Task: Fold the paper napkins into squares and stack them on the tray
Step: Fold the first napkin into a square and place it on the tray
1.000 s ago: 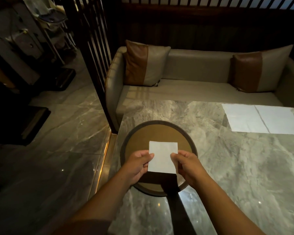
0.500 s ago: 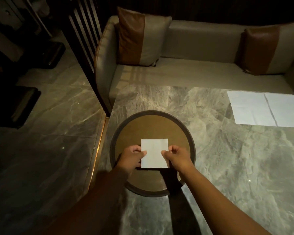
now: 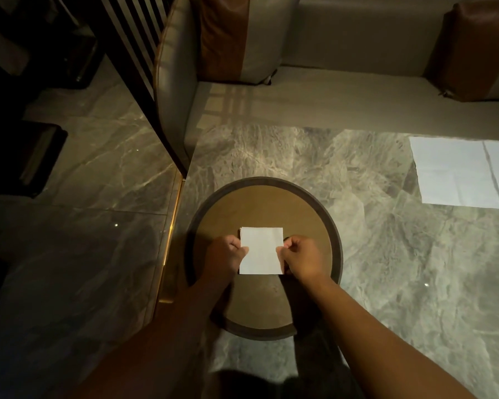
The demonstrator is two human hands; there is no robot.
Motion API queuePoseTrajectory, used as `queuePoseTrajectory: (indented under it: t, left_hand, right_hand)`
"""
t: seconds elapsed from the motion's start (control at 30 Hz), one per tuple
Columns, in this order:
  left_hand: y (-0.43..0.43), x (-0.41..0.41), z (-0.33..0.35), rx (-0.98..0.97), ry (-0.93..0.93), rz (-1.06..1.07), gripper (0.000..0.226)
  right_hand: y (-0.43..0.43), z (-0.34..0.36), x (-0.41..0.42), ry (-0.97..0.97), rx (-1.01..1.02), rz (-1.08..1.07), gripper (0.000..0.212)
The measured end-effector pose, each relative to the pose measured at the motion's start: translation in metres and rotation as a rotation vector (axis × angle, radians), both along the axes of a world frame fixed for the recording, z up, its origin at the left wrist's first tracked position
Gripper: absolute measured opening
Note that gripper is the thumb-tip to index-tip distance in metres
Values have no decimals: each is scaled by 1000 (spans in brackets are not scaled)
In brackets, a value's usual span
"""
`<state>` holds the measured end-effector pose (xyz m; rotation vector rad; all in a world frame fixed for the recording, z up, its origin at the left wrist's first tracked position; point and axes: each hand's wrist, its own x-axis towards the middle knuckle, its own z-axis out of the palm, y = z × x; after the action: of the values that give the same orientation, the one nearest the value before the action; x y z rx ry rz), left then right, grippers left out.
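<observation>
A white napkin folded into a small square (image 3: pixel 261 250) sits over the middle of a round brown tray (image 3: pixel 264 203) with a dark rim. My left hand (image 3: pixel 224 257) pinches the square's left edge and my right hand (image 3: pixel 303 259) pinches its right edge. I cannot tell whether the square touches the tray floor. Unfolded white napkins (image 3: pixel 461 172) lie flat on the marble table at the far right.
The tray stands near the left edge of a grey marble table (image 3: pixel 401 269). A beige sofa (image 3: pixel 343 90) with two brown cushions runs along the far side. Left of the table are a marble floor and a dark slatted screen (image 3: pixel 133 38).
Both hands, still pinching the folded square, have come down with it closer to the tray. The view has tilted downward and nearer the table.
</observation>
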<state>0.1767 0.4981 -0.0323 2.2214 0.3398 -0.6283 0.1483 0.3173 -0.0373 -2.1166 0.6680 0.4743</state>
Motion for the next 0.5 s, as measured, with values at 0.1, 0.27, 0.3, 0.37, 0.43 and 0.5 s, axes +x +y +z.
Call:
queuePoseTrajectory:
  t: [0.1, 0.27, 0.3, 0.37, 0.43, 0.5]
  left_hand:
    - [0, 3, 0, 47, -20, -38, 20]
    - [-2, 1, -1, 73, -92, -28, 19]
    - [-3, 0, -1, 78, -109, -38, 18]
    - [-3, -2, -1, 93, -134, -57, 18]
    - [-2, -3, -1, 100, -163, -70, 19]
    - [-1, -4, -2, 104, -172, -75, 19]
  right_hand:
    - [1, -4, 3, -8, -62, 29, 23]
    - [-1, -8, 5, -3, -180, 143, 23]
    - [-1, -9, 5, -3, -206, 160, 24]
    - [0, -10, 4, -12, -254, 200, 25]
    - [0, -11, 3, -23, -261, 222, 22]
    - [-1, -13, 2, -29, -257, 223, 20]
